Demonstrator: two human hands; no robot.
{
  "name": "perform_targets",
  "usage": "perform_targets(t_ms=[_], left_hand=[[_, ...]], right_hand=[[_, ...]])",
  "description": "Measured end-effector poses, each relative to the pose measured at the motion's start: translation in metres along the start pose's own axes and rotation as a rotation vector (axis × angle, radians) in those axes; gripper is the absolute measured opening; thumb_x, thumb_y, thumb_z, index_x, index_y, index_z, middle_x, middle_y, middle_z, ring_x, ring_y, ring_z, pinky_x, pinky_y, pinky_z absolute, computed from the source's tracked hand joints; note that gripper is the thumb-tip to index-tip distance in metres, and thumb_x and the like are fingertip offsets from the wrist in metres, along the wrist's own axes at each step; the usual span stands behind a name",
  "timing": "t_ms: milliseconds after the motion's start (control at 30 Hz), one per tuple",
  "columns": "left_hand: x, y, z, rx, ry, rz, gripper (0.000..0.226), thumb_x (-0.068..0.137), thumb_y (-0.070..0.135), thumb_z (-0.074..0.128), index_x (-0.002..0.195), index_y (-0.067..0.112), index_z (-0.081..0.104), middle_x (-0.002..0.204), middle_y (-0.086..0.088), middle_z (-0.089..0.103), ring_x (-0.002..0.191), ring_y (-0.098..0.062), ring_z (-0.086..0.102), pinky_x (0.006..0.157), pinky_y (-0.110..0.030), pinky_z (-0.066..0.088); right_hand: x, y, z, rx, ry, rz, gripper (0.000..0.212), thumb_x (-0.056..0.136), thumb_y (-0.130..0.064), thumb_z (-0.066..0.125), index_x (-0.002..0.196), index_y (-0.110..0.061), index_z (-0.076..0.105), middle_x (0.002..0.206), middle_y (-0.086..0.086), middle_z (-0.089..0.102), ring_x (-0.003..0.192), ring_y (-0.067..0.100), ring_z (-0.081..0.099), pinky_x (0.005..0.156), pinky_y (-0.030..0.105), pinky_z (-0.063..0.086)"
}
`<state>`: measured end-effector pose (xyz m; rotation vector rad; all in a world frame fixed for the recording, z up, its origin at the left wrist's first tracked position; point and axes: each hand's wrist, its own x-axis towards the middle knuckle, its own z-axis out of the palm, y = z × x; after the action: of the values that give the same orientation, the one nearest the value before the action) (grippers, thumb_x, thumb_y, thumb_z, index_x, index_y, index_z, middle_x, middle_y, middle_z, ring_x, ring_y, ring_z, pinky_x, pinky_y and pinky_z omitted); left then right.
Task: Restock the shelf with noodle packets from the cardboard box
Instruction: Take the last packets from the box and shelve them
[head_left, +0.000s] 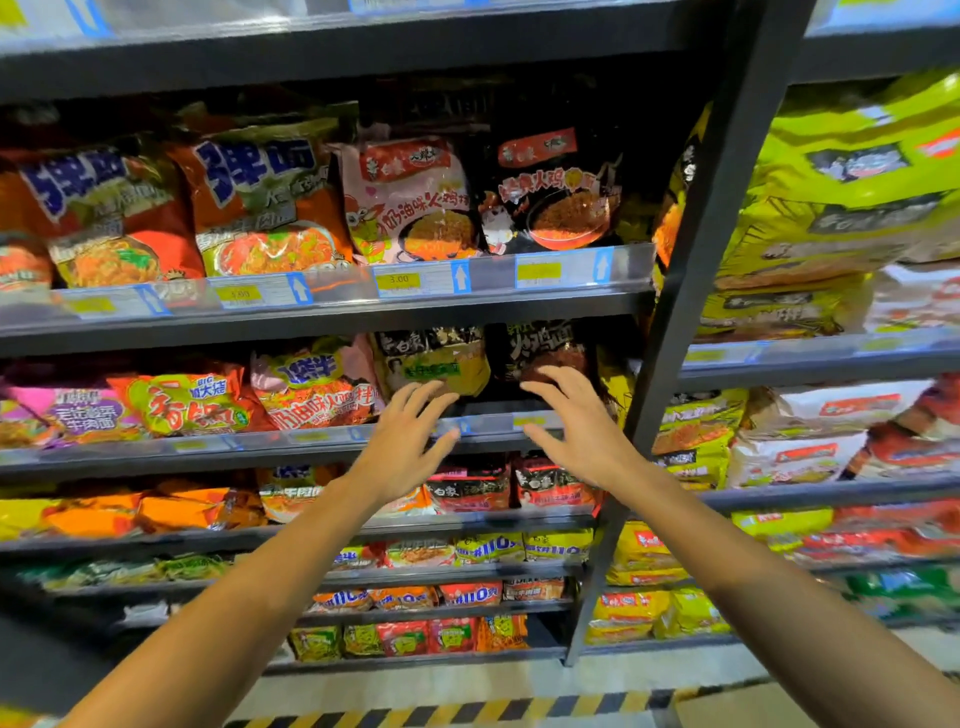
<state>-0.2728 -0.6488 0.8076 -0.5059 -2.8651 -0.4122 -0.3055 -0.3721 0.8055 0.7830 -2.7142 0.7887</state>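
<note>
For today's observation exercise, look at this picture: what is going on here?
A person stands at a shop shelf stocked with noodle packets. Both arms reach to the second shelf down: the left hand is open with spread fingers at an olive-yellow packet, the right hand open at a black packet. Neither hand grips anything. No cardboard box is in view.

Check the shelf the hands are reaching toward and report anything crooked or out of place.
The olive-green packet and the black packet lean backward, unlike the upright packets to their left. The left hand and right hand are open in front of them, holding nothing. No spill or damage shows.
</note>
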Motion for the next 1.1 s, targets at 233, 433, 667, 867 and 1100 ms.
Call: perform_targets(t_ms=[233,433,667,867,1100], left_hand=[[-0.03,0.026,0.004,-0.042,-0.046,0.111,0.061,0.099,0.059,0.028,0.149,0.025,0.035,0.16,-0.001,0.025,0.148,-0.028,0.017,0.117,-0.053,0.024],[-0.063,0.059,0.014,-0.07,-0.093,0.225,0.07,0.096,0.066,0.023,0.15,0.024,0.036,0.157,0.002,0.03,0.147,-0.026,0.021,0.119,-0.051,0.023],[-0.118,0.108,0.071,-0.147,-0.252,0.387,0.066,0.096,0.066,0.026,0.138,0.021,0.05,0.146,-0.007,0.045,0.139,-0.037,0.033,0.114,-0.057,0.026],[-0.158,0.194,0.123,-0.081,-0.449,0.564,0.074,0.09,0.073,0.022,0.138,0.028,0.054,0.145,0.001,0.049,0.138,-0.03,0.035,0.117,-0.054,0.021],[-0.2,0.329,0.162,-0.041,-0.627,0.699,0.095,0.077,0.085,0.0,0.15,0.034,0.034,0.156,0.0,0.033,0.148,-0.032,0.017,0.119,-0.055,0.008]], right_hand=[[-0.075,-0.026,-0.013,0.031,-0.047,0.079,0.055,0.099,-0.037,0.057,0.149,-0.031,0.037,0.16,-0.007,0.022,0.15,0.016,0.015,0.119,0.039,0.025],[-0.159,-0.047,-0.016,-0.001,-0.026,0.236,0.056,0.097,-0.042,0.059,0.148,-0.027,0.041,0.157,-0.007,0.03,0.146,0.014,0.025,0.118,0.04,0.032],[-0.298,-0.062,-0.014,-0.044,-0.039,0.466,0.062,0.092,-0.054,0.056,0.144,-0.021,0.048,0.152,0.003,0.042,0.143,0.022,0.035,0.117,0.037,0.032],[-0.447,-0.071,-0.041,-0.121,-0.115,0.828,0.063,0.095,-0.056,0.052,0.15,-0.029,0.036,0.16,-0.002,0.027,0.147,0.02,0.027,0.117,0.038,0.028],[-0.615,-0.067,-0.095,-0.15,-0.087,1.077,0.085,0.084,-0.081,0.036,0.147,-0.025,0.043,0.154,0.002,0.039,0.145,0.022,0.03,0.117,0.036,0.03]])
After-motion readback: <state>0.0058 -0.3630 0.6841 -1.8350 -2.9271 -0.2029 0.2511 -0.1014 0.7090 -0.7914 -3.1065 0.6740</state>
